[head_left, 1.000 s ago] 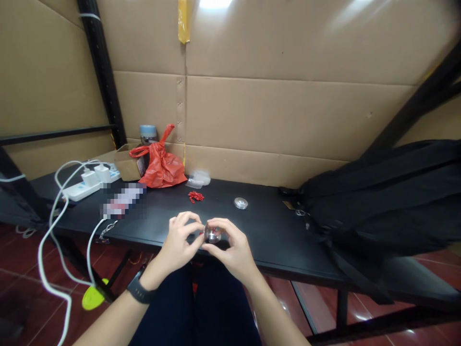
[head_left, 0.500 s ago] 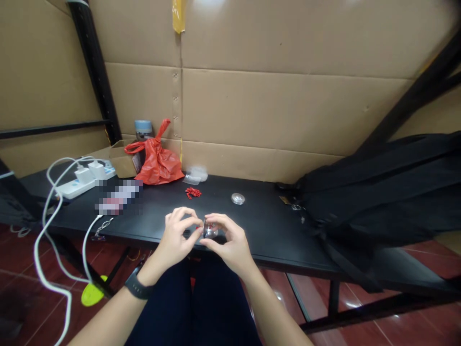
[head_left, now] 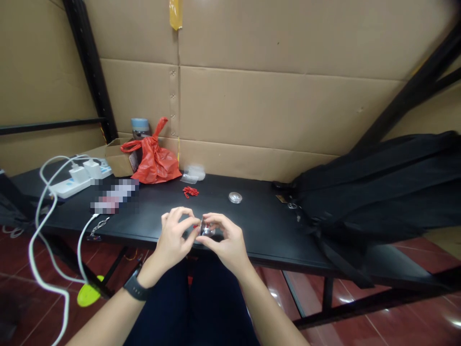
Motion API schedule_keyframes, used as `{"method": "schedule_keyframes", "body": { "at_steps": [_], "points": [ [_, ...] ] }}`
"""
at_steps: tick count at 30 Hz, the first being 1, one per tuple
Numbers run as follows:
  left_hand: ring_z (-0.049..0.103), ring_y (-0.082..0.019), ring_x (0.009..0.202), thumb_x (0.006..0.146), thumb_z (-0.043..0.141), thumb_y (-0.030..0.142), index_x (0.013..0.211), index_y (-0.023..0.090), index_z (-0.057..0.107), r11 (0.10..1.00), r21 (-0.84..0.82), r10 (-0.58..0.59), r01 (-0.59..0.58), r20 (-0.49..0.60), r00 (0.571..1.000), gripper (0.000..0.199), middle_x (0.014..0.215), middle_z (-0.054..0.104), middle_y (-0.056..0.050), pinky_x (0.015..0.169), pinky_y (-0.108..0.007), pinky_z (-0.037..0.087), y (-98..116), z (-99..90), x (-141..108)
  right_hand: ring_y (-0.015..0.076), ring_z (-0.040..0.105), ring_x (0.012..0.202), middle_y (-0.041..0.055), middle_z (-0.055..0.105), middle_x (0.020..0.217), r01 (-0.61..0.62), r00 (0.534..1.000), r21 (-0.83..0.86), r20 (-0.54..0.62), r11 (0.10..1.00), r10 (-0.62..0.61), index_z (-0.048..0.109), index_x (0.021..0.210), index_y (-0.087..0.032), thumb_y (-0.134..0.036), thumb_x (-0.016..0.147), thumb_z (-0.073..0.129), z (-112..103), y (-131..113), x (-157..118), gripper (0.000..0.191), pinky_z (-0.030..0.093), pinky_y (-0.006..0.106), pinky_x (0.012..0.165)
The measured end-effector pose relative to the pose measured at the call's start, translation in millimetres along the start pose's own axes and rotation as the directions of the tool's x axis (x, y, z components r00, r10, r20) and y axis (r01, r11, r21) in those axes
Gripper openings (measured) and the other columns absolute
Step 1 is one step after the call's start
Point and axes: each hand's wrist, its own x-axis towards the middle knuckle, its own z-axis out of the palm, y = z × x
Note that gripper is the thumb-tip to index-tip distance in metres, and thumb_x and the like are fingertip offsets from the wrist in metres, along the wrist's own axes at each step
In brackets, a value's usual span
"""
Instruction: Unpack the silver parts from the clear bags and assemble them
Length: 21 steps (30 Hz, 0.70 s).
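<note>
Close to the front edge of the black table, my right hand (head_left: 227,238) grips a small clear round piece (head_left: 208,229) between thumb and fingers. My left hand (head_left: 178,234) pinches at the left side of that piece, thumb and forefinger together; something small and red shows by its fingertips, too small to make out. Beyond my hands lies a little pile of red cord-like pieces (head_left: 190,191). Another clear round piece (head_left: 235,197) rests on the table to the right of the pile.
A clear plastic packet (head_left: 193,174) and a tied red bag (head_left: 156,161) lie at the back, beside a small cardboard box (head_left: 117,158). A power strip (head_left: 72,186) with white cables is at left, a black backpack (head_left: 378,187) at right. Cardboard (head_left: 252,105) walls the back.
The whole view has shifted slightly, so things on the table appear a little further left. Both hands keep nearly the same pose around the clear piece.
</note>
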Motion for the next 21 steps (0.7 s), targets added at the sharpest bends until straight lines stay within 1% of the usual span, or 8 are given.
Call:
{"method": "schedule_keyframes", "body": {
  "at_steps": [5, 10, 14, 18, 21],
  "points": [
    [0.054, -0.025, 0.106, 0.095, 0.054, 0.027, 0.096, 0.024, 0.071, 1.0, 0.024, 0.015, -0.015, -0.016, 1.0, 0.017, 0.105, 0.062, -0.007, 0.089, -0.04, 0.033, -0.9, 1.8, -1.2, 0.0194, 0.069, 0.085, 0.0092, 0.071, 0.114, -0.016, 1.0, 0.001, -0.003, 1.0, 0.016, 0.066, 0.097, -0.022, -0.036, 0.073, 0.084, 0.7, 0.3, -0.2, 0.033, 0.059, 0.036, 0.079],
    [0.055, -0.025, 0.104, 0.095, 0.055, 0.026, 0.099, 0.024, 0.071, 0.999, 0.035, 0.034, -0.033, -0.033, 0.999, 0.017, 0.105, 0.062, -0.007, 0.087, -0.041, 0.032, -1.4, 2.7, -2.8, 0.0215, 0.069, 0.092, 0.0093, 0.072, 0.113, -0.007, 1.0, -0.004, 0.007, 1.0, 0.007, 0.066, 0.095, -0.021, -0.035, 0.073, 0.084, 1.4, -2.4, 0.3, 0.032, 0.057, 0.035, 0.081],
    [0.055, -0.024, 0.103, 0.094, 0.054, 0.025, 0.097, 0.024, 0.071, 0.999, 0.037, 0.036, -0.034, -0.056, 0.998, 0.017, 0.105, 0.062, -0.007, 0.087, -0.04, 0.032, -0.7, 3.4, -4.0, 0.0197, 0.068, 0.085, 0.0086, 0.072, 0.111, -0.021, 1.0, 0.0, 0.01, 1.0, 0.021, 0.066, 0.093, -0.021, -0.035, 0.072, 0.085, 1.7, -3.2, 0.7, 0.031, 0.057, 0.034, 0.078],
    [0.056, -0.024, 0.103, 0.094, 0.055, 0.024, 0.095, 0.023, 0.071, 0.999, 0.028, 0.048, -0.046, -0.089, 0.995, 0.016, 0.103, 0.062, -0.007, 0.087, -0.04, 0.032, -0.5, 3.4, -4.6, 0.0203, 0.068, 0.089, 0.0076, 0.073, 0.11, -0.028, 1.0, 0.006, 0.008, 1.0, 0.028, 0.067, 0.093, -0.022, -0.033, 0.072, 0.085, 1.6, -4.0, 1.0, 0.03, 0.056, 0.033, 0.079],
    [0.057, -0.024, 0.101, 0.094, 0.055, 0.023, 0.093, 0.023, 0.071, 0.999, 0.025, 0.048, -0.046, -0.09, 0.995, 0.017, 0.102, 0.063, -0.007, 0.086, -0.04, 0.032, -0.9, 3.1, -4.7, 0.019, 0.068, 0.084, 0.0072, 0.073, 0.11, -0.039, 0.999, 0.005, 0.021, 0.999, 0.039, 0.067, 0.093, -0.022, -0.033, 0.072, 0.084, 1.8, -5.5, 1.3, 0.03, 0.056, 0.033, 0.077]
  ]
}}
